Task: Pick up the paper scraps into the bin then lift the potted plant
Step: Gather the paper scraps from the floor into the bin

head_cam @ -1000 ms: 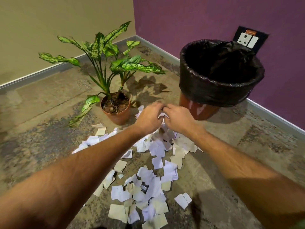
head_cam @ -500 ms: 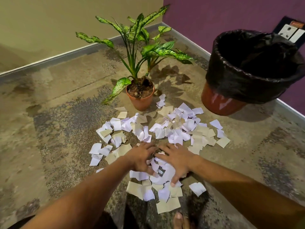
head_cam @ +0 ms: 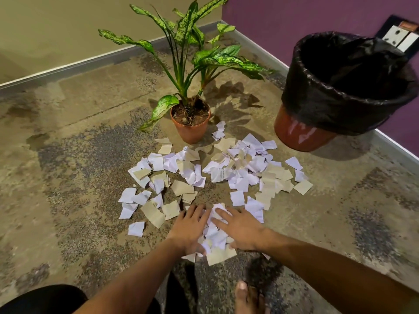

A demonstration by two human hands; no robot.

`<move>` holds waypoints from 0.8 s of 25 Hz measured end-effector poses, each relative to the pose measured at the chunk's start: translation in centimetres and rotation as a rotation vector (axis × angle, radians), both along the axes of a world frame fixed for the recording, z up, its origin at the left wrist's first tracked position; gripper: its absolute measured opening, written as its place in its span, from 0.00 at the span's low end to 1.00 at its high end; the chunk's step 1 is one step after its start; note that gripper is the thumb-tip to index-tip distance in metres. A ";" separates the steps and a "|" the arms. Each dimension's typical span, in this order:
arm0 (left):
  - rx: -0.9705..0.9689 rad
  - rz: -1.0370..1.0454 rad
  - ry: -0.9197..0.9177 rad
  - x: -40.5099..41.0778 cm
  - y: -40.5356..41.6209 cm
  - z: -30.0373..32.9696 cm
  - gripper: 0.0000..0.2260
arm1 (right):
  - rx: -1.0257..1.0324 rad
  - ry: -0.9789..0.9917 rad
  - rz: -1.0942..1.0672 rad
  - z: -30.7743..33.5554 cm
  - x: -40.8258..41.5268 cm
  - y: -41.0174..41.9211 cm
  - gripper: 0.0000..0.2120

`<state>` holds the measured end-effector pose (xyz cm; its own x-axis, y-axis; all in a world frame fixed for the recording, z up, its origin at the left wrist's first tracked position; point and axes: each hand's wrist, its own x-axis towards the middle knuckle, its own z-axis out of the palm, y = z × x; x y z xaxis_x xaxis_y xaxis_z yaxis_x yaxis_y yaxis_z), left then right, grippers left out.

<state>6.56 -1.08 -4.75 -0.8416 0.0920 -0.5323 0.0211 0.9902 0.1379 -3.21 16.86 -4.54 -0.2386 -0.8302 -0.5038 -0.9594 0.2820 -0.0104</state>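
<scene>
Head view, looking down on a mottled floor (head_cam: 68, 177) in a room corner. At six o'clock, left hand (head_cam: 189, 232) and right hand (head_cam: 238, 230) lying side by side, palms down, fingers spread and fairly straight, pressing on a small heap of paper scraps (head_cam: 214, 236) bunched between and under them. No scrap pinched or curled around by either hand; both flat on the paper, thumbs turned inward toward each other. At the centre, a wide scatter of white and beige paper scraps, reaching from the hands up toward twelve o'clock and touching the foot of the potted plant (head_cam: 190, 123). Potted plant upright at twelve o'clock: terracotta pot, dark soil, long speckled green leaves fanning up and out, one leaf drooping toward nine o'clock. At two o'clock, the bin (head_cam: 340, 98), reddish-brown and lined with a black bag (head_cam: 328, 114) folded over its rim, standing near the purple wall (head_cam: 294, 19); well apart from the hands, close to the outermost scraps. Behind the bin, a wall socket plate (head_cam: 401, 37), partly hidden by the bag. Beige wall (head_cam: 56, 30) from nine to twelve o'clock, grey skirting along its base. At the bottom edge, near six o'clock, a bare foot (head_cam: 244, 298); at seven o'clock, a dark-clothed knee (head_cam: 45, 300).
</scene>
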 end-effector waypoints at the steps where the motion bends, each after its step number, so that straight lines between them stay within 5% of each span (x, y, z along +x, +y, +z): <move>1: 0.024 0.018 0.034 -0.5 -0.1 0.1 0.49 | -0.013 -0.005 -0.022 0.3 -0.4 -0.3 0.40; 7: 0.131 0.238 0.168 -3.8 -0.8 1.3 0.21 | -0.134 0.045 -0.110 2.6 -3.7 -1.4 0.21; 11: 0.217 0.395 0.291 -5.4 -1.3 2.7 0.11 | -0.167 -0.018 -0.226 3.4 -5.6 -1.6 0.30; 14: 0.280 0.448 0.313 -6.3 -1.5 3.1 0.07 | -0.191 -0.083 -0.286 3.6 -6.1 -1.5 0.28; 18: 0.304 0.390 -0.003 -6.0 -1.1 2.8 0.30 | -0.160 -0.073 -0.373 4.0 -6.8 -1.2 0.18; 20: 0.192 0.285 -0.021 -5.8 -0.6 2.2 0.30 | -0.169 -0.073 -0.411 4.1 -7.1 -0.9 0.18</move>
